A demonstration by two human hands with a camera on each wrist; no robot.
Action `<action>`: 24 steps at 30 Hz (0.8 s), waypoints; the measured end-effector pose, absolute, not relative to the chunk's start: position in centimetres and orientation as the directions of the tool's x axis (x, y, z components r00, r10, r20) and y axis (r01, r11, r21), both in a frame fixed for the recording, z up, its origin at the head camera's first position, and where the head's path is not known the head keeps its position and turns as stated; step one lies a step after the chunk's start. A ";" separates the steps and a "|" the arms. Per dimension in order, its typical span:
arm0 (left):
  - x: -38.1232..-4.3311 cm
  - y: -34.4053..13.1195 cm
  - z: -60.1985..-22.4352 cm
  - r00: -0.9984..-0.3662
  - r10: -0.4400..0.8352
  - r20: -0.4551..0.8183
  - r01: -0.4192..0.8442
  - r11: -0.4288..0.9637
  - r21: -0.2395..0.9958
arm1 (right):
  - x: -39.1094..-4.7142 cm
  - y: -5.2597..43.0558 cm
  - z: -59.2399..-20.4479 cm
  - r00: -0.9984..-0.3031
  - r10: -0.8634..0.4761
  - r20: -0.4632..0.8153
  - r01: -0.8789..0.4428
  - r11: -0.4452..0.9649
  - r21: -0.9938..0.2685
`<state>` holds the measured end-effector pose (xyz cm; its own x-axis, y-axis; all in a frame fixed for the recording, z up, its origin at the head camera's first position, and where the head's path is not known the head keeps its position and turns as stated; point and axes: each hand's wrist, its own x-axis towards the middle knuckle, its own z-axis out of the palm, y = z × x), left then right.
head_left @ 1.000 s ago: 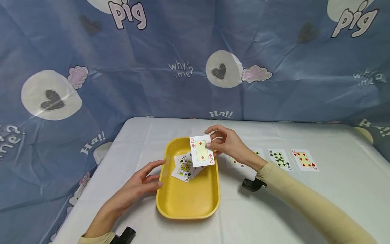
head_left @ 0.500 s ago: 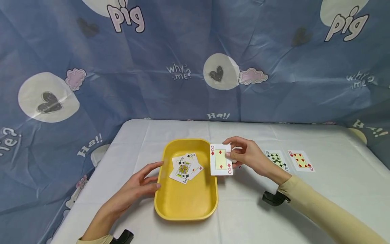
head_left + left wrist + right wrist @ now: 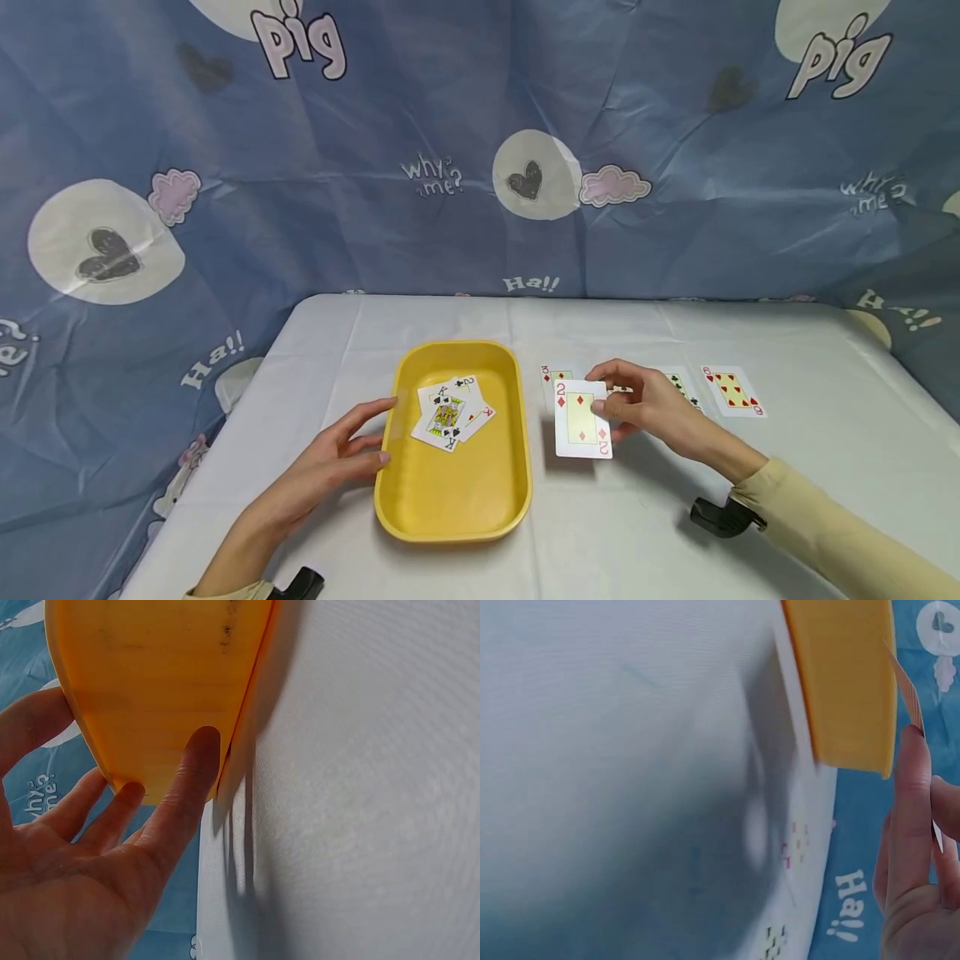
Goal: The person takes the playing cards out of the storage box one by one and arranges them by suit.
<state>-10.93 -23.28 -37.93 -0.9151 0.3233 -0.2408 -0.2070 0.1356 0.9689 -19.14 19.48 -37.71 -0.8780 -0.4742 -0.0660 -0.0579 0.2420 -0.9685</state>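
Note:
My right hand [image 3: 652, 408] pinches a two of diamonds [image 3: 577, 429] between thumb and fingers, face up, just right of the yellow tray [image 3: 453, 508]. In the right wrist view, this playing card [image 3: 909, 690] appears nearly edge-on, raised over the table. My left hand [image 3: 330, 458] rests against the tray's left wall with fingers spread. The left wrist view has its thumb [image 3: 199, 754] lying along the tray's outside. Inside the tray, a king of spades [image 3: 446, 421] overlaps other cards, including a two of clubs [image 3: 468, 385].
Behind my right hand runs a row of face-up cards on the white tablecloth [image 3: 615, 533]: a three of diamonds [image 3: 551, 375], a partly covered clubs card [image 3: 678, 385] and a six of hearts [image 3: 733, 392]. A blue printed cloth [image 3: 420, 242] hangs behind the table.
My right hand has carried the two of diamonds rightward and toward me, from over the tray to beside it. The cards in the tray are now uncovered. My left hand stays against the tray.

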 end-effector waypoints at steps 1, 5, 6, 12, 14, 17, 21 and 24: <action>-10.9 -23.3 -37.9 -0.915 0.325 -0.240 -0.206 0.135 0.969 | -19.0 19.6 -37.9 -0.875 -0.479 -0.067 -0.060 0.245 -0.968; -10.9 -23.3 -37.9 -0.915 0.323 -0.241 -0.207 0.137 0.969 | -18.7 19.6 -38.5 -0.860 -0.504 -0.078 -0.073 0.273 -0.959; -10.9 -23.3 -37.9 -0.915 0.323 -0.241 -0.207 0.139 0.969 | -18.6 19.6 -38.7 -0.856 -0.511 -0.080 -0.079 0.283 -0.956; -11.0 -23.3 -37.9 -0.915 0.325 -0.239 -0.204 0.138 0.969 | -18.5 19.5 -39.6 -0.855 -0.518 -0.028 -0.259 0.472 -0.842; -10.9 -23.3 -37.9 -0.915 0.325 -0.239 -0.205 0.137 0.969 | -18.5 19.4 -39.8 -0.859 -0.512 -0.003 -0.323 0.548 -0.771; -10.9 -23.3 -38.0 -0.915 0.322 -0.242 -0.208 0.137 0.968 | -18.4 19.4 -40.2 -0.857 -0.515 0.002 -0.365 0.605 -0.708; -10.8 -23.2 -38.0 -0.916 0.315 -0.249 -0.213 0.143 0.966 | -18.2 19.3 -40.5 -0.839 -0.543 0.018 -0.410 0.611 -0.677; -10.8 -23.2 -37.9 -0.917 0.310 -0.252 -0.216 0.146 0.965 | -18.3 19.2 -40.6 -0.823 -0.566 0.045 -0.448 0.598 -0.665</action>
<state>-10.81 -23.22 -37.87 -0.9170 0.3096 -0.2516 -0.2156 0.1461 0.9655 -18.26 19.21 -40.58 -0.8230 -0.5662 0.0454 -0.4480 0.5979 -0.6646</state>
